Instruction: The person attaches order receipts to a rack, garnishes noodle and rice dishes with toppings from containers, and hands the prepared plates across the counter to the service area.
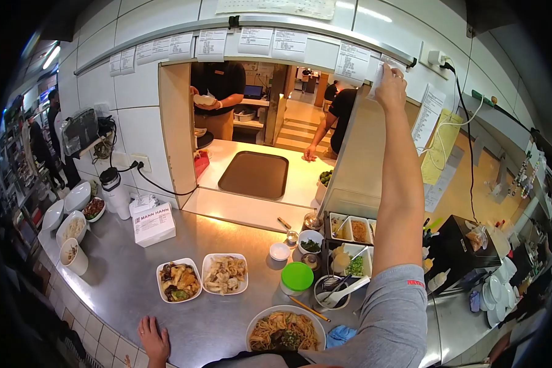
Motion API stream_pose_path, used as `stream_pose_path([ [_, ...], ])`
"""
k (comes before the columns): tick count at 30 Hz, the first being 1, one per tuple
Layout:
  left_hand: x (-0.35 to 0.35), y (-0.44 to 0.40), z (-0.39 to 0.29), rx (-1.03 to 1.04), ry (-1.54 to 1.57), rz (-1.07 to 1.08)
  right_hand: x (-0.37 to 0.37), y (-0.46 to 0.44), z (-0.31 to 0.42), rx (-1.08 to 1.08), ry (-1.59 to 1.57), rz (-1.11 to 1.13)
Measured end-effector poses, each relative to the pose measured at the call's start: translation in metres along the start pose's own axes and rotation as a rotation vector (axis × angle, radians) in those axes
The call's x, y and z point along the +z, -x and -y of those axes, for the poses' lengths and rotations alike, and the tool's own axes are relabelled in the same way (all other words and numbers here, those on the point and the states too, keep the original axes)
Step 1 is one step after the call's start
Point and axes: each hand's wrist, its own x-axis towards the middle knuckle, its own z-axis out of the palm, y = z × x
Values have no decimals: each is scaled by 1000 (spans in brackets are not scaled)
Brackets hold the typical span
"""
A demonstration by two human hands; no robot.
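Observation:
My right hand (391, 89) reaches up to the metal ticket rail (325, 29) above the pass window, its fingers pinched on a paper order ticket (376, 81). Another printed ticket (351, 62) hangs just left of it. Down on the steel counter (122, 270), my left hand (153, 337) lies flat with its fingers stretched out, holding nothing. In front of my body is a bowl of noodles (286, 329). Two white trays of food stand beyond my left hand, one with mixed vegetables (179, 281) and one with pale fried pieces (225, 273).
A brown tray (253, 175) lies in the pass window, with two people behind it. A green-lidded tub (297, 278), a utensil container (332, 293) and garnish bins (354, 230) stand right of centre. A white box (154, 225) and several bowls are at the left.

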Motion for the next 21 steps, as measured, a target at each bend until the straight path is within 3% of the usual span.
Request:
stream_pose_path([
  [3,0,0,1,3,-7,-1,-1,0,6,-121,11,-165],
  [7,-6,-1,-3,-16,18,18,3,1,47,-476,68,-151],
  [11,-6,-1,-3,-12,14,15,17,7,64,-432,94,-43],
  [18,-5,-2,-3,-30,-16,32,13,-6,57,-396,53,-63],
  [21,-11,-5,-5,-66,21,71,28,-9,110,-563,93,-114],
])
